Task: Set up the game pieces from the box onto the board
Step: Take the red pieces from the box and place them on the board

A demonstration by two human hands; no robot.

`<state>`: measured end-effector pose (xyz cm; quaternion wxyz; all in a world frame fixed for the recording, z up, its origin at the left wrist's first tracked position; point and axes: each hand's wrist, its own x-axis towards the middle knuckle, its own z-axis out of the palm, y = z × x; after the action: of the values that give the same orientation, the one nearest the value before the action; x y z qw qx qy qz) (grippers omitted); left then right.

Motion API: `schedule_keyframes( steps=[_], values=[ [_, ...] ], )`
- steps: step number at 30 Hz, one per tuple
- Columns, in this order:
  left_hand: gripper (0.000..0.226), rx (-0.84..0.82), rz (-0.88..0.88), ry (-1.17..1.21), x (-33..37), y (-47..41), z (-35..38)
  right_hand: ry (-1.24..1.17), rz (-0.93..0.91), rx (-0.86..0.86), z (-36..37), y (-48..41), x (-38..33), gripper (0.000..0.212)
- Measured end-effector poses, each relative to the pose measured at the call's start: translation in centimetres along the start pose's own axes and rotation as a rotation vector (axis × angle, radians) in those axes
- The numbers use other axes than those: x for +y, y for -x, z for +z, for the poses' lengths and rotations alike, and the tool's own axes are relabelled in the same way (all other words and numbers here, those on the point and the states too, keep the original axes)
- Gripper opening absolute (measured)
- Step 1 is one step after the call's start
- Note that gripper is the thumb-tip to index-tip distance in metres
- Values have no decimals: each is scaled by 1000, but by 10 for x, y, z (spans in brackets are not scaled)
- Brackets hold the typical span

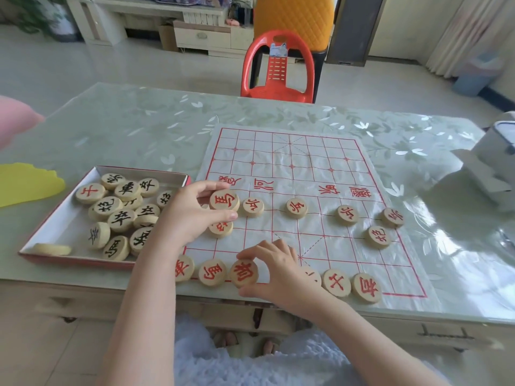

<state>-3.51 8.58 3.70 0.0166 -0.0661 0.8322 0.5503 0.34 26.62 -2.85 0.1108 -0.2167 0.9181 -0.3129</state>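
- Fluffy white fabric (pixel 278 366) covers the lap at the bottom of the view, and both bare forearms reach up from it to the table (pixel 133 126).
- Right hand (pixel 276 270) is at the board's near edge, thumb and fingertips pinching a red-marked piece (pixel 244 273) that is tilted up with its face to the camera.
- That one sits in the near row beside two flat red pieces (pixel 212 273). Two more lie to the right of the hand, and another is half hidden under it.
- Left hand (pixel 192 215) is over the board's left edge, fingers above and thumb below, pinching a second red piece (pixel 224 200). Another disc (pixel 221 229) peeks out just beneath it.
- Paper board (pixel 315 162) with its red grid lies flat on the table. Four small red pieces (pixel 296 208) line up across its middle, and one dark-marked piece (pixel 378 237) sits near the right edge.
- Shallow red-rimmed box (pixel 60 224) lies just left of the board with a loose heap of discs (pixel 121 220) inside. Most are black-marked, one red-marked disc sits at the far left, and a blank-faced one lies alone in the near corner.
- Red chair (pixel 278 68) stands beyond the table.
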Motion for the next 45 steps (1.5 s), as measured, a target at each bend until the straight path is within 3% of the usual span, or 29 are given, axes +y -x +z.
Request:
schedule_keyframes(
  steps=[9, 15, 20, 27, 34, 45],
  values=[
    [47, -21, 44, -2, 2, -2, 7, 36, 15, 38, -4, 1, 4, 64],
    [50, -137, 89, -51, 20, -3, 54, -265, 265, 476, -77, 38, 43, 23],
    [49, -337, 171, -133, 45, 11, 131, -459, 516, 752, -115, 81, 94, 16],
    [53, -548, 296, -322, 61, 40, 233, -473, 675, 739, -128, 124, 135, 22],
    [55, -514, 473, -537, 61, 47, 263, -504, 672, 722, -128, 125, 145, 22],
    [56, -488, 482, -673, 42, 44, 271, -502, 619, 705, -124, 117, 138, 24]
  ],
)
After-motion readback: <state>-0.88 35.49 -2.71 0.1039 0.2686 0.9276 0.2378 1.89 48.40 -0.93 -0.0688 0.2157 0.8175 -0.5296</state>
